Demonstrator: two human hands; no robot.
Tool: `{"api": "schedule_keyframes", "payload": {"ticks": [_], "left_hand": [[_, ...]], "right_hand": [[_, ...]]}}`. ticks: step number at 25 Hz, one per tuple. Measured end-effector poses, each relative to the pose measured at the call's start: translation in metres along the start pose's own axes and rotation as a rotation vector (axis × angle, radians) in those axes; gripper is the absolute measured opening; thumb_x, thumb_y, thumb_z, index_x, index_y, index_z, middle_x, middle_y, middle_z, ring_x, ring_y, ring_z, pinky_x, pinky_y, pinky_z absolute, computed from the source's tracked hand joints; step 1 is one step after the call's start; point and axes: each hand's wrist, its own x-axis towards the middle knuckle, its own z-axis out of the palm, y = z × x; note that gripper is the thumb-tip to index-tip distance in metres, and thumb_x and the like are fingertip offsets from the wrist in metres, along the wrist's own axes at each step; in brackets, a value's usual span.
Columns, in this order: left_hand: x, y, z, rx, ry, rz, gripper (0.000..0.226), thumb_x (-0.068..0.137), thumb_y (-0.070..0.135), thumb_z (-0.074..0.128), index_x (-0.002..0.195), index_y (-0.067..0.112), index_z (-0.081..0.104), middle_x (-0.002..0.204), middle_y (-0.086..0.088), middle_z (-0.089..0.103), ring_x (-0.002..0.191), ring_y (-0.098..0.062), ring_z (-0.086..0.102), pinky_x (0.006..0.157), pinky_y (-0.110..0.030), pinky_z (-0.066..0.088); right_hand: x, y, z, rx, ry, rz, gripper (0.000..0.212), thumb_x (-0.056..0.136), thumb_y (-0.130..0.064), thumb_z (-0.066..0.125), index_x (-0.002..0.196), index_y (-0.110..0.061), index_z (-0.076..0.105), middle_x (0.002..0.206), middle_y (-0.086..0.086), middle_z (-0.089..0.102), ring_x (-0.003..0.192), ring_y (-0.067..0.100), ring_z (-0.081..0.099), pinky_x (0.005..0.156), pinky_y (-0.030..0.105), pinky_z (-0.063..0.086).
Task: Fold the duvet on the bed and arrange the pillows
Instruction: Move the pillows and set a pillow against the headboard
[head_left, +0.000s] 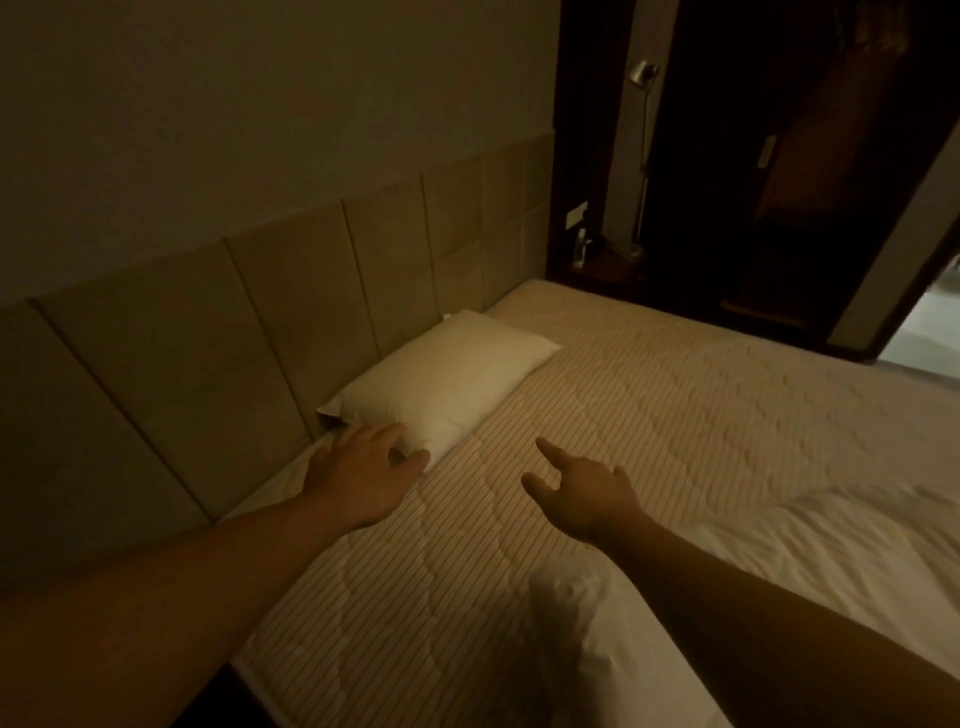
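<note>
The plump cream fabric pillow (447, 379) lies just ahead of the left hand (363, 475), its long axis along the headboard; relaxed fingers touch its near end. The right hand (584, 493) hovers beside it, released.

At my one o'clock I saw a floor lamp (643, 156) beside a dark nightstand (597, 270) bearing a small bottle (580, 248).

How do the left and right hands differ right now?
The left hand rests palm-down against the pillow by the headboard; the right hand touches no pillow, above the striped mattress. Left fingers lie spread; right forefinger points forward. Neither grips anything.
</note>
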Motion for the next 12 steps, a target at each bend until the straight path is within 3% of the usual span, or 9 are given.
{"api": "schedule_keyframes", "payload": {"ticks": [6,12], "left_hand": [[0.09,-0.054,0.015,-0.075,-0.029,0.013,0.069,0.085,0.075,0.029,0.139,0.034,0.041,0.152,0.005,0.036,0.14,-0.02,0.028,0.108,-0.044,0.031],[0.235,-0.144,0.061,-0.204,-0.092,0.01,0.073,0.075,0.081,0.026,0.129,0.038,0.05,0.142,0.004,0.047,0.132,-0.023,0.039,0.105,-0.047,0.038]], "right_hand": [[0.099,-0.042,0.053,-0.006,-0.097,0.038,0.073,0.088,-0.074,0.03,0.151,-0.042,0.015,0.122,0.0,0.064,0.129,0.025,0.048,0.113,0.056,0.024],[0.241,-0.113,0.143,0.096,-0.171,0.217,0.073,0.09,-0.065,0.04,0.152,-0.032,0.022,0.134,0.005,0.058,0.123,0.027,0.054,0.102,0.045,0.045]]}}
